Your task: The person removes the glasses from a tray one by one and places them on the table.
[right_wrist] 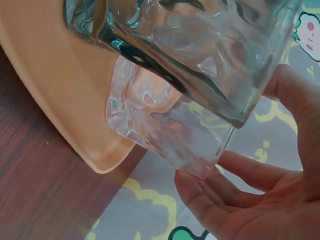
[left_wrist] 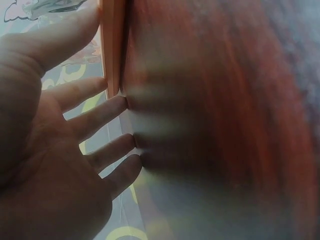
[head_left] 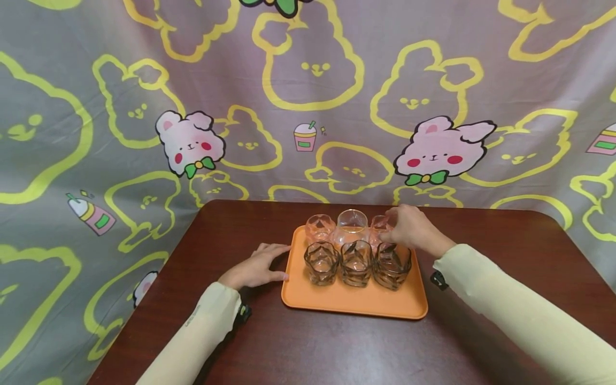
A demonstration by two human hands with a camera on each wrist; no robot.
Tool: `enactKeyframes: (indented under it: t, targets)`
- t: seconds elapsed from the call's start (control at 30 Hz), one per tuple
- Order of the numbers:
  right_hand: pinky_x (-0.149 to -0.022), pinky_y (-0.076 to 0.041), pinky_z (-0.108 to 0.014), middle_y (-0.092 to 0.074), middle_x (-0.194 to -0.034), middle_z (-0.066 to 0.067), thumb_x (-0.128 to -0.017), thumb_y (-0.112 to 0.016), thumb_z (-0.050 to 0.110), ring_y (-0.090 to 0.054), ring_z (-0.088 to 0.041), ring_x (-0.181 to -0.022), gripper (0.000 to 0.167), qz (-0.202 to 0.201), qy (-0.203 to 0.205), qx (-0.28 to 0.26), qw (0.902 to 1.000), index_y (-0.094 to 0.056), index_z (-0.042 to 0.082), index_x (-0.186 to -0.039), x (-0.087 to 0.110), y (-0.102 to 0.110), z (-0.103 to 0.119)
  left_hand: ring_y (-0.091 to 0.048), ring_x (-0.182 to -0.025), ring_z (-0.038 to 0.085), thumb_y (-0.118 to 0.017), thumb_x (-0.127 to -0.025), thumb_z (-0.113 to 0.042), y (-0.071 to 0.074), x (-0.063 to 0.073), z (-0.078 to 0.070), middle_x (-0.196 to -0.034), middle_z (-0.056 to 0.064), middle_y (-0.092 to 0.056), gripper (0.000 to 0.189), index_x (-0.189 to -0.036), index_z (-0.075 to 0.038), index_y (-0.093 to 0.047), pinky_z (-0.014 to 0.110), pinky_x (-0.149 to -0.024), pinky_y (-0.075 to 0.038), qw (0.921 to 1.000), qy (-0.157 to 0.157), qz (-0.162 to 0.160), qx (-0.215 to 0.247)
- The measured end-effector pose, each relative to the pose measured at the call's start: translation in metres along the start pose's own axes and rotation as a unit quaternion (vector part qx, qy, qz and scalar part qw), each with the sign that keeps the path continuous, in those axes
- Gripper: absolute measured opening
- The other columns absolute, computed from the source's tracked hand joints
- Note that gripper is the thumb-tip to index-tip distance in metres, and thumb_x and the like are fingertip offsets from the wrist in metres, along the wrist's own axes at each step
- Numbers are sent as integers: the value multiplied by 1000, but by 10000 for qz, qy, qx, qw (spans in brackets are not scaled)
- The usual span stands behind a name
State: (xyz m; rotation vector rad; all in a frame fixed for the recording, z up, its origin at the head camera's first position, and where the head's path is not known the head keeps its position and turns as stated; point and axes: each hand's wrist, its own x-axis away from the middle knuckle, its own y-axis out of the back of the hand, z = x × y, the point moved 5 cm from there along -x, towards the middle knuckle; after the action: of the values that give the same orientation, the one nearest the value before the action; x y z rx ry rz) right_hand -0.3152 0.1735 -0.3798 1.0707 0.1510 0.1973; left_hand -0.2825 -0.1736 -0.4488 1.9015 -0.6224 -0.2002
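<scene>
An orange tray (head_left: 332,302) carries two rows of glasses. In front stand three smoky brown faceted tumblers (head_left: 356,267). Behind them are a pink glass (head_left: 320,227) on the left, a taller clear glass (head_left: 352,235) with a gold-coloured rim, and another pink glass (head_left: 379,224) on the right. My right hand (head_left: 414,230) holds that right pink glass near its rim; in the right wrist view its fingers (right_wrist: 192,192) touch the glass, the thumb partly hidden behind a smoky tumbler (right_wrist: 190,60). My left hand (head_left: 257,267) touches the tray's left edge with fingers extended.
The tray lies on a dark reddish-brown wooden table (head_left: 231,230). A patterned curtain (head_left: 298,176) with cartoon rabbits hangs right behind the table's back edge and along its left side.
</scene>
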Motion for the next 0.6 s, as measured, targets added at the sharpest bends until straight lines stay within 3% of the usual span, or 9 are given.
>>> enactKeyframes:
  t: [0.17,0.33,0.6]
  targets:
    - [-58,-43,-35,-63,-108,-21,-71,-82,32,-53,-23,-68,68,154,-36,59,9999,-59,-8,-120,0,1,1,-32,-126,25,-74,-80,-43,0,0,0,-144,4,-38,79,-146,-17,-39,47,-100,-30,10000,-26,-43,15]
    - [-54,-42,-32,-65,-96,-18,-71,-82,34,-52,-19,-61,69,175,18,145,9997,-59,-9,-119,-1,1,2,-32,-126,24,-74,-80,-42,1,0,0,-144,3,-39,78,-146,-18,-39,46,-101,-30,10000,-6,-59,19]
    - [-61,-44,-37,-64,-90,-12,-68,-83,33,-54,-22,-71,63,-320,239,181,9990,-64,-5,-113,3,6,0,-32,-126,25,-74,-80,-41,1,2,-1,-144,4,-39,78,-145,-16,-39,47,-100,-30,9999,-4,-49,103]
